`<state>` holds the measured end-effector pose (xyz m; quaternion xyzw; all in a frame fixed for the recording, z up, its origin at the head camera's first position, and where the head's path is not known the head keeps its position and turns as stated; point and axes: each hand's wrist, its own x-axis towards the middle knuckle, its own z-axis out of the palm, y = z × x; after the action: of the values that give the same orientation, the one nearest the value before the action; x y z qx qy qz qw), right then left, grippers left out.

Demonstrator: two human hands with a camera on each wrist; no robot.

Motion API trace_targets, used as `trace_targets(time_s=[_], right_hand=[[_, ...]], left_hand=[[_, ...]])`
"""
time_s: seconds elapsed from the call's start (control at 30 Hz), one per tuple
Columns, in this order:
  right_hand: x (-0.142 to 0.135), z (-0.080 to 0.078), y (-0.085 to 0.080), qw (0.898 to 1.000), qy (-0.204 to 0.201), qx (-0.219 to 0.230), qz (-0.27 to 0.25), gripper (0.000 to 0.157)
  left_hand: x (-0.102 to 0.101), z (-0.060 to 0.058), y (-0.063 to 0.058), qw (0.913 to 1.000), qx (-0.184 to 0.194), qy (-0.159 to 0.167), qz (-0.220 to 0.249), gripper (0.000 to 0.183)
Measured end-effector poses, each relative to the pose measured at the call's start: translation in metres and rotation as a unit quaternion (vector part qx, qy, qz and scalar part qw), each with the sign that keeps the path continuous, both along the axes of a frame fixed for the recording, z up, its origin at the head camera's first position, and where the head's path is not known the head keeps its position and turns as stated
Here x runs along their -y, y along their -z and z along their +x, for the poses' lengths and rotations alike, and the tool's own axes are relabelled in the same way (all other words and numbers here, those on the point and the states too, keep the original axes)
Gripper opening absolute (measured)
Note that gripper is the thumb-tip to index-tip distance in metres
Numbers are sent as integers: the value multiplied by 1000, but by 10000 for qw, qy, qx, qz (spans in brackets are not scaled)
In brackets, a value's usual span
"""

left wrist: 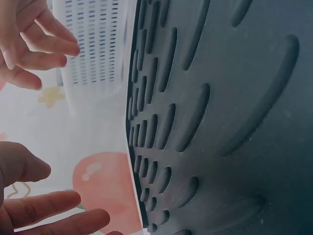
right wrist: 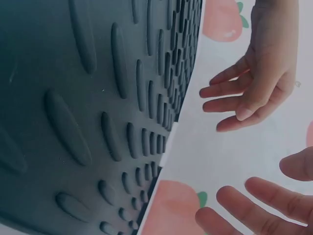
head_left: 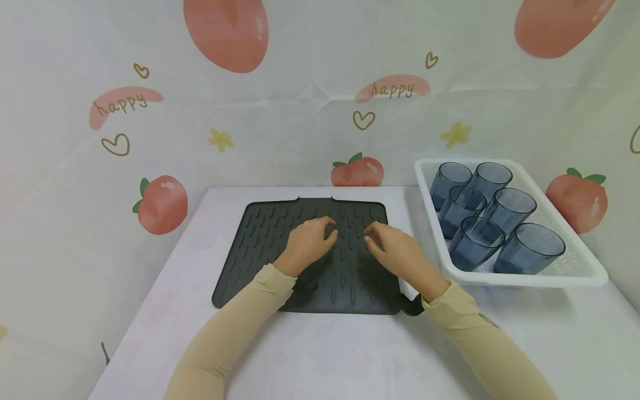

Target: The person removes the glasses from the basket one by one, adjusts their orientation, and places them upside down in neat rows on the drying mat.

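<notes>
A black ridged drying mat (head_left: 270,239) lies on the table, with both hands above it. My left hand (head_left: 310,241) hovers over its middle, fingers loosely bent and holding nothing. Facing it, my right hand (head_left: 395,250) is over the mat's right part, also without anything in its grasp. Between the two hands there is a small gap. Raised ridges of the mat (left wrist: 190,117) fill much of the left wrist view, and the fingers of the left hand (left wrist: 54,210) appear there relaxed. In the right wrist view the right hand (right wrist: 264,205) has its fingers spread loosely.
To the right stands a white plastic basket (head_left: 530,280) with several blue-tinted glasses (head_left: 532,247) inside, tilted. A white backdrop (head_left: 280,128) printed with tomatoes, hearts and flowers rises behind the white table (head_left: 320,355). A black strap (head_left: 412,304) shows by the right wrist.
</notes>
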<state>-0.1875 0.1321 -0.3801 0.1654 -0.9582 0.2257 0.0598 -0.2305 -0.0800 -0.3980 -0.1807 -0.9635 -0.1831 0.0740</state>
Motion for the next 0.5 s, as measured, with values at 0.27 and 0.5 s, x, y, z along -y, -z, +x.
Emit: trace_targets(time_s=[0.27,0.5], right_hand=[[-8,13,-4,9987,-186,-169,-448,31],[-21,26,-14,9957,-239,-322,-838,36]], left_hand=[[3,5,1,9992,249,110,281,30],[8,16,0,9926,628,230,1018,28]])
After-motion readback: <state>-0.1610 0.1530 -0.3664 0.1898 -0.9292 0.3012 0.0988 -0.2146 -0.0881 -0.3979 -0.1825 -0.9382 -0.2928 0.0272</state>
